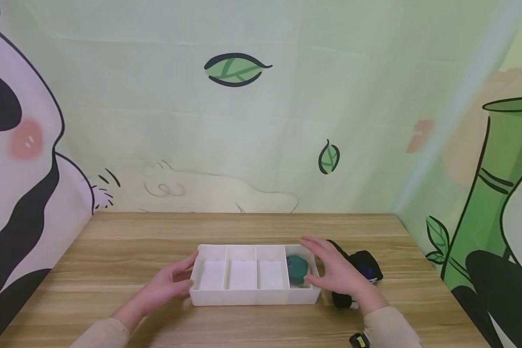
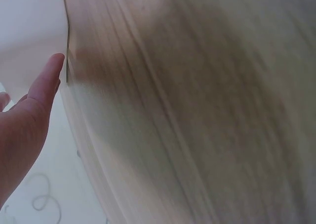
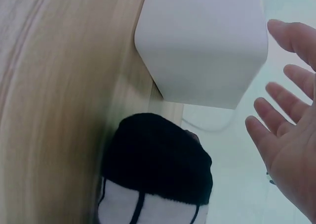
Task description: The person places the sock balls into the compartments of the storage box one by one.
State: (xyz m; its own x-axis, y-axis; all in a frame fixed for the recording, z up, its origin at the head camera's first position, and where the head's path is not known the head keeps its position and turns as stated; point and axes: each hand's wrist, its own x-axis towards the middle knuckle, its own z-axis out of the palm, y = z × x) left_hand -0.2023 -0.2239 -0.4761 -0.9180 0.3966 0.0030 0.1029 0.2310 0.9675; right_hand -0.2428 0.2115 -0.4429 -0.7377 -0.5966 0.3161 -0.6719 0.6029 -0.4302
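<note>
A white box (image 1: 254, 297) with several compartments in a row stands on the wooden table. In its rightmost compartment lies a rounded teal item (image 1: 297, 269) whose kind I cannot tell. My left hand (image 1: 167, 285) is at the box's left end, fingers and thumb extended along the end wall; the left wrist view shows a finger against the white wall (image 2: 29, 31). My right hand (image 1: 337, 268) is over the box's right end, thumb and fingers spread, with nothing between them. In the right wrist view its fingers are apart from the box (image 3: 202, 41).
Right of the box, partly behind my right hand, lie black cloth items (image 1: 367, 263); one shows black and white fabric (image 3: 155, 159) in the right wrist view. A small black object with a yellow mark (image 1: 358, 340) is by the right sleeve. A printed backdrop (image 1: 261, 121) rises behind the table.
</note>
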